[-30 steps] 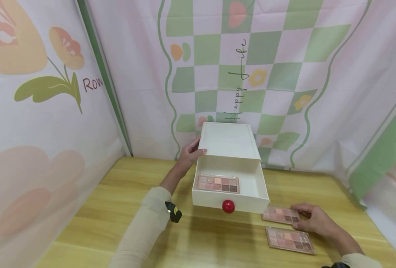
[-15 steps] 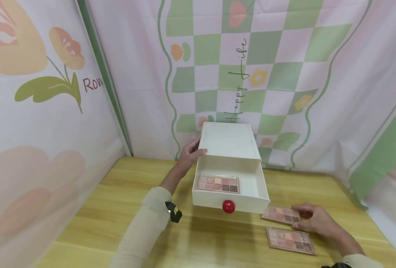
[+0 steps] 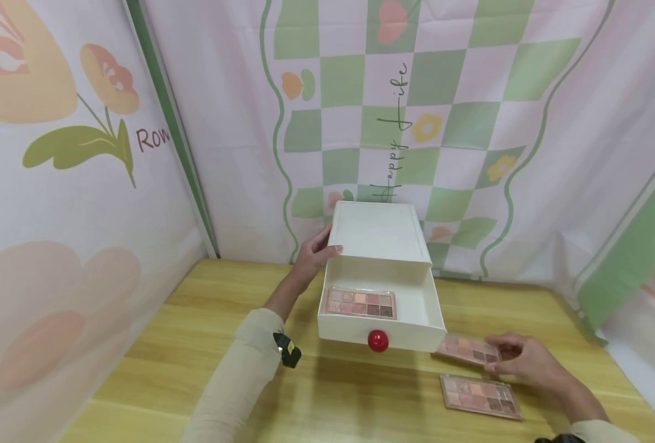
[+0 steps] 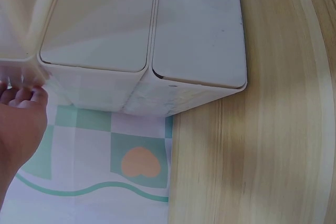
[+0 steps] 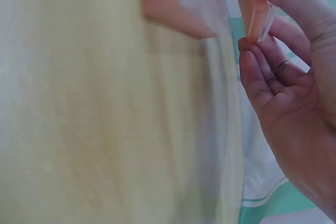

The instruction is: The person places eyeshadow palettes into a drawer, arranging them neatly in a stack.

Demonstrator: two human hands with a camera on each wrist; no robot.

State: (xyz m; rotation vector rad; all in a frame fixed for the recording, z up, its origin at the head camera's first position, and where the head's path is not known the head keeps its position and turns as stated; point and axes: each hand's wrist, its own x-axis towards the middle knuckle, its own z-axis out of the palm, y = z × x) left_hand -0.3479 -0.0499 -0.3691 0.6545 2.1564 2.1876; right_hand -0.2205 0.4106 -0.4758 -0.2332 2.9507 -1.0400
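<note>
A white drawer cabinet (image 3: pixel 379 231) has its top drawer (image 3: pixel 418 301) pulled out, with a red knob on its front. Inside the drawer, at its left front, lies an eyeshadow palette (image 3: pixel 361 303). My left hand (image 3: pixel 309 261) rests against the cabinet's left side, its thumb on the top edge. In the left wrist view those fingertips touch the white side wall. Between thumb and fingers my right hand (image 3: pixel 529 363) pinches a second eyeshadow palette (image 3: pixel 467 349) by its right end, tilted off the table. A third eyeshadow palette (image 3: pixel 479 397) lies flat just in front of it.
Two closed drawers (image 4: pixel 202 35) show below the open one in the left wrist view. The wooden table (image 3: pixel 194 344) ends at a printed curtain (image 3: pixel 238 123) behind. Another curtain hangs on the left side. The open drawer's front juts out over the table.
My right hand has raised the pinched eyeshadow palette a little and shifted slightly right. The left hand, the cabinet and the other palettes have stayed put.
</note>
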